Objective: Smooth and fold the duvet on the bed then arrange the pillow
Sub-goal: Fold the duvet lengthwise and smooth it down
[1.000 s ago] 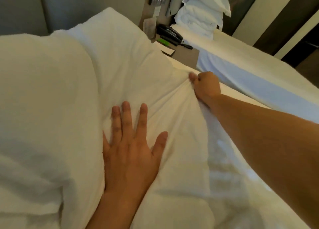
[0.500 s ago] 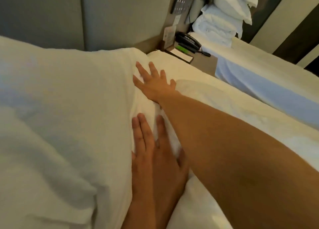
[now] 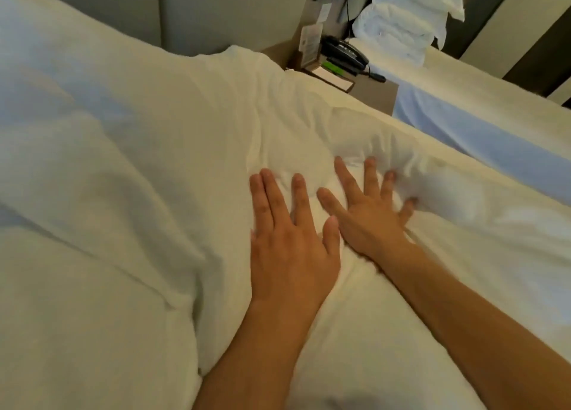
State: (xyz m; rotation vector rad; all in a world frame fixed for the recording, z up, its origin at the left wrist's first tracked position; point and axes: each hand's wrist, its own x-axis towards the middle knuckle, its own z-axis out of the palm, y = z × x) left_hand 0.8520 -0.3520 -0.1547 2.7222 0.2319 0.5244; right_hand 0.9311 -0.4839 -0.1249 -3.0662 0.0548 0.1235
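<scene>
Now — left hand [image 3: 290,242] flat on white bedding [image 3: 216,137] | right hand [image 3: 367,215] splayed, pressing it

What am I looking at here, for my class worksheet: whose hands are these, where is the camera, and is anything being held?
There is no machine: these are a person's two bare hands, filmed by one camera worn on the head, looking forward and down. The left hand and right hand both lie flat, fingers spread, pressing the white bedding. Neither grips anything. Beyond, a black telephone sits on a nightstand beside a neighbouring bed.
</scene>
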